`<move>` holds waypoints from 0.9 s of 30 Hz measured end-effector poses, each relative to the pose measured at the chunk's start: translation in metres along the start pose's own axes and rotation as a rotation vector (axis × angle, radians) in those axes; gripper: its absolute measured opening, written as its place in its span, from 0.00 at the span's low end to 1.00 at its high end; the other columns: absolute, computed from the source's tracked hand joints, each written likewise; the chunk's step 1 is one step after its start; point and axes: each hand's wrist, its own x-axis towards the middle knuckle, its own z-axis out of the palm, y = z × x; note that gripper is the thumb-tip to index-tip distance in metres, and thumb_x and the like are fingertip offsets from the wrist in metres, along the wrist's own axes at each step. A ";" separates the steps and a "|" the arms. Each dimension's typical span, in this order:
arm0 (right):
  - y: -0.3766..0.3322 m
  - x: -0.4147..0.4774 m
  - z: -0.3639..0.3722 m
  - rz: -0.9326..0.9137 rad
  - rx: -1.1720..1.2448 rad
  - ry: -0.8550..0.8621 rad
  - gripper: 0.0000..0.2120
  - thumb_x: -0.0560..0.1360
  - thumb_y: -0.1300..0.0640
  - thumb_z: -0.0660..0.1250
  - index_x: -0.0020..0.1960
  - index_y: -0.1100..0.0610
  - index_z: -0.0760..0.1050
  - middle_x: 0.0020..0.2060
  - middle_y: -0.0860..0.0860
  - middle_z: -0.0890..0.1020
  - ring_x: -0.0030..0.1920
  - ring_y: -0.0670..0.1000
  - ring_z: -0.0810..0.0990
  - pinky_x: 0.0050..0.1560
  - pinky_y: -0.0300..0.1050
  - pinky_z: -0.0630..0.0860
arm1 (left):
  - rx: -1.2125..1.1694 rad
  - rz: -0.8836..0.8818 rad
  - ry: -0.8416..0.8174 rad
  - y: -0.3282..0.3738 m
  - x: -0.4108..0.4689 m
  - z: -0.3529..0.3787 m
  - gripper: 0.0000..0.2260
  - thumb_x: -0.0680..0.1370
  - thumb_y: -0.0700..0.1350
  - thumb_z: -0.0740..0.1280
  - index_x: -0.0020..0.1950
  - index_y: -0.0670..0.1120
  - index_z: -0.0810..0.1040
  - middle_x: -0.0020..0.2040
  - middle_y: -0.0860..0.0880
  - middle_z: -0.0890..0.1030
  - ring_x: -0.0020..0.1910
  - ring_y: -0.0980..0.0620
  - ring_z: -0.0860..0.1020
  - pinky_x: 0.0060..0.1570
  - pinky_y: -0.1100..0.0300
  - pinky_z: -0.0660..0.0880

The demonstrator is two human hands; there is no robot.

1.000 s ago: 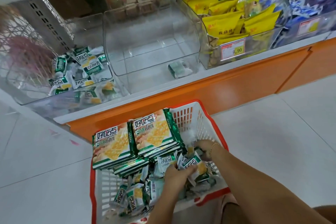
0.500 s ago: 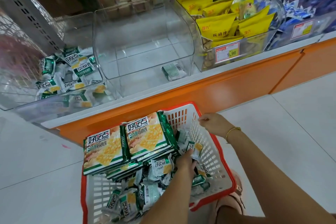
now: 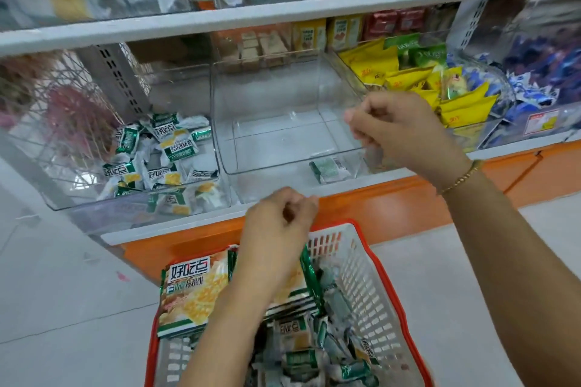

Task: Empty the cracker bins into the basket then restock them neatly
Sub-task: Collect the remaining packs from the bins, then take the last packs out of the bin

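The clear middle cracker bin (image 3: 283, 97) on the lower shelf holds only one green packet (image 3: 328, 168) near its front. The left bin (image 3: 63, 198) contains several green-and-white cracker packets (image 3: 163, 148). Below, the red-rimmed white basket (image 3: 390, 280) carries large cracker bags (image 3: 195, 289) and several small packets (image 3: 301, 355). My right hand (image 3: 399, 132) is up at the middle bin's right wall with curled fingers; whether it grips the wall is unclear. My left hand (image 3: 279, 223) hovers above the basket before the shelf edge, fingers curled and holding nothing.
A bin of yellow packets (image 3: 408, 72) stands right of the middle bin, with blue packets (image 3: 534, 78) beyond. An upper shelf (image 3: 283, 12) of more packets overhangs the bins. The orange shelf base (image 3: 393, 201) lies between basket and bins. White floor tiles surround the basket.
Both hands have risen out of the basket: the right moved up to the middle bin, the left lifted above the basket. The view tilted upward toward the shelves.
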 end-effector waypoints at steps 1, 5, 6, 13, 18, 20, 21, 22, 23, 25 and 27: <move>-0.007 0.023 0.004 -0.050 -0.104 -0.026 0.09 0.76 0.55 0.69 0.38 0.58 0.79 0.33 0.51 0.81 0.34 0.47 0.78 0.38 0.42 0.75 | 0.062 0.074 0.120 0.005 0.010 -0.019 0.11 0.77 0.50 0.65 0.35 0.51 0.73 0.29 0.56 0.75 0.32 0.58 0.76 0.36 0.61 0.71; 0.012 0.112 0.035 0.068 -0.682 -0.525 0.14 0.74 0.60 0.70 0.59 0.58 0.79 0.55 0.52 0.81 0.57 0.52 0.78 0.55 0.43 0.73 | 0.366 0.133 0.387 -0.004 0.045 -0.074 0.11 0.78 0.46 0.65 0.59 0.47 0.76 0.57 0.48 0.78 0.56 0.50 0.76 0.52 0.57 0.69; 0.023 0.126 0.045 0.178 -0.798 -0.678 0.18 0.74 0.61 0.70 0.63 0.59 0.76 0.60 0.52 0.78 0.61 0.54 0.76 0.59 0.43 0.73 | 0.439 0.085 0.356 -0.013 0.051 -0.082 0.16 0.78 0.45 0.65 0.65 0.45 0.74 0.62 0.46 0.75 0.61 0.47 0.73 0.57 0.57 0.68; 0.049 0.142 0.075 0.306 -1.247 -1.134 0.29 0.64 0.43 0.78 0.60 0.54 0.77 0.58 0.54 0.79 0.54 0.54 0.78 0.46 0.44 0.77 | 0.339 0.009 0.077 -0.050 0.061 -0.096 0.17 0.78 0.43 0.66 0.66 0.46 0.74 0.53 0.51 0.81 0.51 0.55 0.79 0.52 0.63 0.74; 0.055 0.156 0.085 0.286 -1.242 -1.101 0.20 0.63 0.40 0.77 0.46 0.52 0.78 0.45 0.50 0.81 0.38 0.49 0.78 0.45 0.46 0.79 | 0.317 -0.022 0.119 -0.053 0.106 -0.137 0.08 0.78 0.41 0.65 0.56 0.43 0.80 0.41 0.53 0.79 0.40 0.57 0.78 0.36 0.75 0.70; 0.058 0.164 0.087 0.252 -1.122 -0.989 0.15 0.66 0.45 0.77 0.40 0.50 0.73 0.41 0.48 0.77 0.36 0.47 0.76 0.41 0.44 0.75 | 0.384 -0.061 0.123 -0.064 0.140 -0.154 0.10 0.78 0.40 0.66 0.57 0.41 0.79 0.46 0.48 0.81 0.44 0.52 0.78 0.39 0.69 0.71; 0.059 0.168 0.089 0.251 -1.039 -0.918 0.17 0.65 0.46 0.78 0.37 0.49 0.69 0.40 0.46 0.74 0.36 0.47 0.75 0.40 0.42 0.75 | 0.432 -0.082 0.099 -0.071 0.157 -0.159 0.12 0.77 0.41 0.67 0.60 0.41 0.77 0.51 0.46 0.81 0.48 0.50 0.79 0.43 0.66 0.72; 0.058 0.172 0.092 0.255 -0.968 -0.853 0.20 0.65 0.47 0.78 0.35 0.48 0.66 0.38 0.44 0.71 0.35 0.45 0.74 0.39 0.41 0.74 | 0.492 -0.093 0.055 -0.078 0.173 -0.162 0.16 0.76 0.42 0.69 0.63 0.40 0.75 0.56 0.44 0.80 0.53 0.48 0.78 0.48 0.63 0.72; 0.057 0.174 0.095 0.251 -0.920 -0.803 0.22 0.66 0.48 0.78 0.34 0.47 0.62 0.37 0.42 0.67 0.34 0.44 0.71 0.35 0.39 0.70 | 0.559 -0.081 -0.005 -0.085 0.188 -0.162 0.21 0.75 0.42 0.71 0.66 0.41 0.73 0.61 0.43 0.78 0.57 0.46 0.76 0.53 0.61 0.71; 0.057 0.177 0.102 0.204 -0.878 -0.735 0.22 0.68 0.49 0.76 0.34 0.48 0.61 0.36 0.42 0.64 0.35 0.46 0.69 0.30 0.36 0.63 | 0.668 -0.017 -0.112 -0.099 0.213 -0.157 0.29 0.73 0.42 0.73 0.71 0.42 0.68 0.68 0.42 0.71 0.65 0.45 0.71 0.60 0.58 0.68; 0.056 0.178 0.106 0.168 -0.827 -0.713 0.18 0.69 0.51 0.76 0.35 0.49 0.65 0.36 0.43 0.66 0.37 0.48 0.71 0.27 0.34 0.64 | 0.748 0.024 -0.168 -0.113 0.233 -0.150 0.34 0.71 0.43 0.75 0.73 0.45 0.64 0.71 0.43 0.68 0.66 0.45 0.70 0.63 0.56 0.66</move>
